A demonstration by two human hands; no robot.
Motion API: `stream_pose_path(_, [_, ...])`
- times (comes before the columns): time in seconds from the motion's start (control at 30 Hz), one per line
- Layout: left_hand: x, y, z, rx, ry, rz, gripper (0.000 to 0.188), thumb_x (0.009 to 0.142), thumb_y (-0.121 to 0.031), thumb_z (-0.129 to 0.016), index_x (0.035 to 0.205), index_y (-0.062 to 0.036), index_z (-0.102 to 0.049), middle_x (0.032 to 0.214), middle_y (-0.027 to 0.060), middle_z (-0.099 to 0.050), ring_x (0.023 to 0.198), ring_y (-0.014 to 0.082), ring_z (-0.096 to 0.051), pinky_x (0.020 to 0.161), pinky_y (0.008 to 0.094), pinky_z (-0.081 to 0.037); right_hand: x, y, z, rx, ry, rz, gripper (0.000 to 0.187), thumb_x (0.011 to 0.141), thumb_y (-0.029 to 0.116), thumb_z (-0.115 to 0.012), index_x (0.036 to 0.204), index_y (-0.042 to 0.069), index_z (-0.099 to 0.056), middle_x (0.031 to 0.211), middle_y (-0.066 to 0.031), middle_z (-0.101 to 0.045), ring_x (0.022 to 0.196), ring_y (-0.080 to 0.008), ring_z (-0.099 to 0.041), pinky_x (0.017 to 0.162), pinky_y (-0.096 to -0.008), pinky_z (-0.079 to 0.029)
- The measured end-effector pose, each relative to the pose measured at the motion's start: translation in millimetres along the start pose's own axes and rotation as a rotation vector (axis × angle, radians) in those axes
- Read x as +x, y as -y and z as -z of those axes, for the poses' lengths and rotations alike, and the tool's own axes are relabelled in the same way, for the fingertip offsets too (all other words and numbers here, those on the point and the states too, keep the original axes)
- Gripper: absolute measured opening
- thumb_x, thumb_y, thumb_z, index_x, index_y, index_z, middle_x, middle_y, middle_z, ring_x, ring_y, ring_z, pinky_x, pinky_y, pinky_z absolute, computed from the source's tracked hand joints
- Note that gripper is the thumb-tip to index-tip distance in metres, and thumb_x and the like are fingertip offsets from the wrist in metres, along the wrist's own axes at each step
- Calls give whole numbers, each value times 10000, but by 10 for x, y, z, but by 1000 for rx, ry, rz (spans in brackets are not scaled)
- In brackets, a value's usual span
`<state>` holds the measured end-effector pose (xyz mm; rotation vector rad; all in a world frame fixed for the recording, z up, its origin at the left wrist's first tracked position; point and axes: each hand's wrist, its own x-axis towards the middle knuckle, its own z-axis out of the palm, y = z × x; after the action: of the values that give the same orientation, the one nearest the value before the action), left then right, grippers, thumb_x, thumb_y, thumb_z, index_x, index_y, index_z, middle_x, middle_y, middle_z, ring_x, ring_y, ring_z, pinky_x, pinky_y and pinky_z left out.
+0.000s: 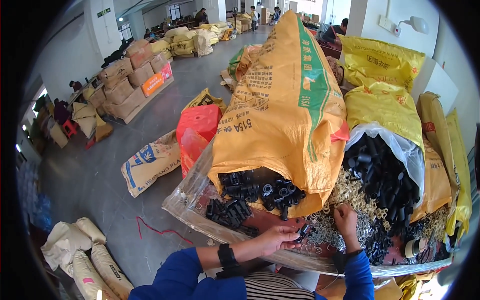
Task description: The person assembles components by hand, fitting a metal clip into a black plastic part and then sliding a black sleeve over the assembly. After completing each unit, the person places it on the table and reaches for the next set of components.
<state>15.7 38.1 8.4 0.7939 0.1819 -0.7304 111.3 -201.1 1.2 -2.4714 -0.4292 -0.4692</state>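
Observation:
My left hand [276, 240] pinches a small black plastic part [303, 231] between thumb and fingers, just above the table's near edge. My right hand [345, 221] has its fingers curled together over the border between a pile of beige plastic rings [345, 192] and a heap of silvery metal clips [324, 231]. Whatever its fingertips hold, if anything, is too small to make out. Left of the clips, a big orange woven sack [280, 135] lies with its mouth toward me, and black plastic fittings [265, 190] spill from it. More black fittings [230, 212] lie beside my left hand.
A yellow sack [382, 107] lined with clear plastic spills black tubular parts [382, 172] at the right. A tape roll [414, 247] lies near the table's right edge. Sacks [92, 260] stand on the floor at left. Stacked cartons [122, 82] and several people are farther back.

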Motion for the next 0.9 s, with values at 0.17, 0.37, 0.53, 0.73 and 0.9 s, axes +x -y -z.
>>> stream_pose_path(0.17, [-26,36,-64,26,-8,-5,206,787,-119,-524,961,-9,-516,897,69,-565,836,195,-567,675,228,-471,24,47,86,-13,-116,119,76,657,47,-543,638,9,-481,622,-112,-490,537,-265,-494,494,-331,-391])
stream_pose_path(0.37, [-177,92,-67,51,13,-38,210,787,-135,-527,958,-14,-523,889,67,-571,799,161,-570,666,221,-470,-114,162,248,167,-116,46,110,703,42,-539,631,1,-466,631,-77,-498,498,-174,-487,473,-268,-381])
stream_pose_path(0.53, [-203,148,-82,60,38,-54,209,787,-148,-529,949,-16,-529,884,69,-574,770,138,-568,661,216,-469,-449,50,333,204,-30,-236,93,749,71,-517,687,12,-480,678,-44,-517,527,-114,-499,474,-211,-381])
stream_pose_path(0.73, [-142,177,-126,60,24,-31,208,780,-148,-539,941,-16,-531,875,62,-570,778,142,-568,663,216,-467,-675,69,337,817,-53,-466,52,778,83,-494,770,34,-478,660,-8,-510,550,-85,-507,471,-177,-385])
stream_pose_path(0.9, [-60,149,-129,37,-9,-11,215,775,-143,-547,946,-15,-525,867,56,-563,792,154,-569,661,220,-468,-673,213,228,934,20,-509,46,789,81,-494,787,35,-488,685,-17,-514,557,-70,-489,479,-167,-372])
